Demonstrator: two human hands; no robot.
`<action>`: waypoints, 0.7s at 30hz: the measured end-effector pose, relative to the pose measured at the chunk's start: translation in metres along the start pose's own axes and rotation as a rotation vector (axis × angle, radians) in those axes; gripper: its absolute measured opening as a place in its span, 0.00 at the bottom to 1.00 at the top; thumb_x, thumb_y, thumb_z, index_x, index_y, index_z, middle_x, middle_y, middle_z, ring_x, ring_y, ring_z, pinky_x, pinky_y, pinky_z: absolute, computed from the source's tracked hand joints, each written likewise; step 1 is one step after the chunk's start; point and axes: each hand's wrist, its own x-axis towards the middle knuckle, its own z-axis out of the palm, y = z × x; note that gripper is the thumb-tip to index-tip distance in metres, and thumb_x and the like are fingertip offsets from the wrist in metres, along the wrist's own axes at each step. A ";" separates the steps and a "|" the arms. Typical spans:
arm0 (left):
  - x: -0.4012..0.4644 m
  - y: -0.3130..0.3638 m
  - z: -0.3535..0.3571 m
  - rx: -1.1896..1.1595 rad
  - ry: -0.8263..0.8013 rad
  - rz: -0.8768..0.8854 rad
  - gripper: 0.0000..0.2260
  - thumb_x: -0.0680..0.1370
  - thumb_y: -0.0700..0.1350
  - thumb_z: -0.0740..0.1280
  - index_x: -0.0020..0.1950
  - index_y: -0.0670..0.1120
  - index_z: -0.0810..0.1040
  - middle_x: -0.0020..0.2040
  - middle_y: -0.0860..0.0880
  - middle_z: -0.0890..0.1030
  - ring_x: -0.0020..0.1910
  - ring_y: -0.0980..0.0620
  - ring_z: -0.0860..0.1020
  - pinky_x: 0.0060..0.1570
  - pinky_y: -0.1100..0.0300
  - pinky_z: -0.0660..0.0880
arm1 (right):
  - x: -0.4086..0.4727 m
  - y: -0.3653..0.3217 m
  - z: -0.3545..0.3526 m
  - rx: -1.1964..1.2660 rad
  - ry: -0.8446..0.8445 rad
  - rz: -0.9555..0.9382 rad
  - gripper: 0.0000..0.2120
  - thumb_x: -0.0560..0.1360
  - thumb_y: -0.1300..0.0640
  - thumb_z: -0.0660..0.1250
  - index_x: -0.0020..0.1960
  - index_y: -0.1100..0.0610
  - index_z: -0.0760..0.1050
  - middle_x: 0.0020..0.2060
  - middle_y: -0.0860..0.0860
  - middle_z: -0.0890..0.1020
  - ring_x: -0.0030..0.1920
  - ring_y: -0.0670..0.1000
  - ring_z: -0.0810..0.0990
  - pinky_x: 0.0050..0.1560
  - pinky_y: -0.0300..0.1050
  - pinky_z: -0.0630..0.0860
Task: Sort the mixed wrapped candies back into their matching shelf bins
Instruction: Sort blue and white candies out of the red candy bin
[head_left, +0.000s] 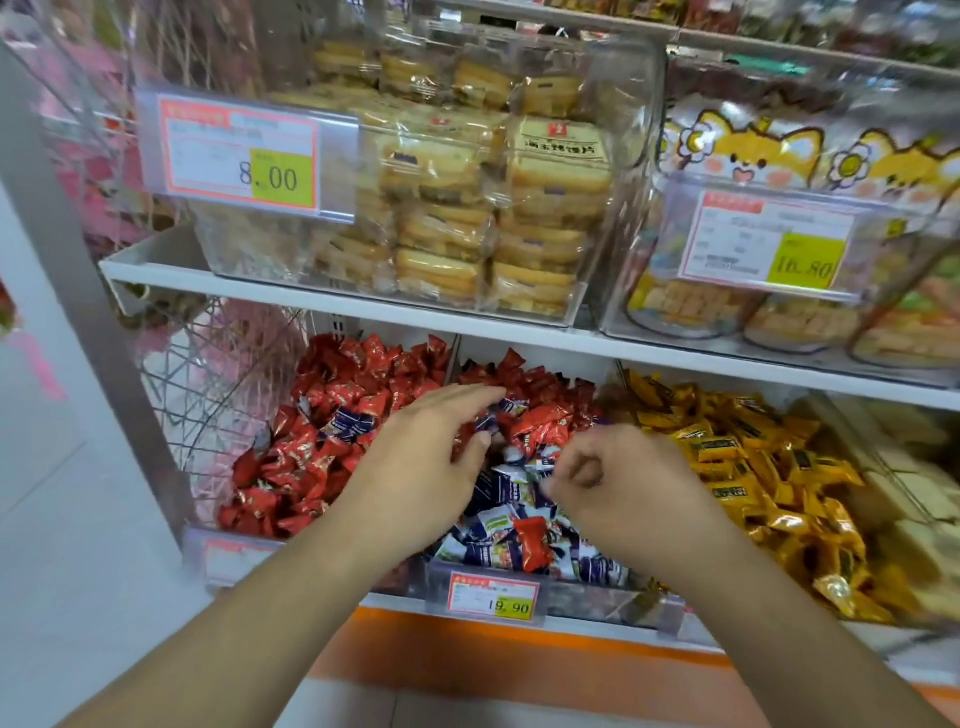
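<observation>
Forearms nearest. Both hands over middle bin (524, 582). Left hand (436, 447) fingers pinch blue candy (488, 422); right hand (613, 478) curled, contents unclear. Red strays (530, 540) lie in bin: lift singly, drop left of it.

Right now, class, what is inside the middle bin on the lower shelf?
The middle bin holds blue-and-white candies mixed with red candies. The left hand and right hand cover its centre, so what lies beneath them and deeper down cannot be seen.
</observation>
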 end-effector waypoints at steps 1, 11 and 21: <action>0.000 -0.001 0.000 0.021 0.008 0.011 0.21 0.84 0.46 0.64 0.77 0.59 0.70 0.75 0.62 0.71 0.72 0.67 0.65 0.63 0.83 0.50 | -0.003 -0.005 0.004 -0.038 -0.034 0.023 0.13 0.75 0.41 0.74 0.39 0.49 0.80 0.33 0.46 0.83 0.33 0.45 0.82 0.36 0.46 0.83; -0.018 -0.041 -0.044 0.146 0.064 -0.077 0.13 0.81 0.45 0.67 0.64 0.56 0.80 0.64 0.62 0.77 0.63 0.62 0.74 0.54 0.85 0.57 | -0.006 -0.019 0.021 -0.214 -0.005 0.041 0.11 0.73 0.45 0.74 0.39 0.48 0.74 0.31 0.47 0.81 0.33 0.49 0.81 0.36 0.52 0.83; -0.025 -0.099 -0.100 0.229 0.193 -0.258 0.16 0.81 0.42 0.67 0.68 0.53 0.80 0.68 0.54 0.78 0.65 0.52 0.76 0.54 0.72 0.63 | 0.014 -0.100 0.040 0.251 0.012 -0.286 0.06 0.80 0.43 0.68 0.55 0.40 0.80 0.47 0.35 0.82 0.47 0.40 0.81 0.43 0.33 0.77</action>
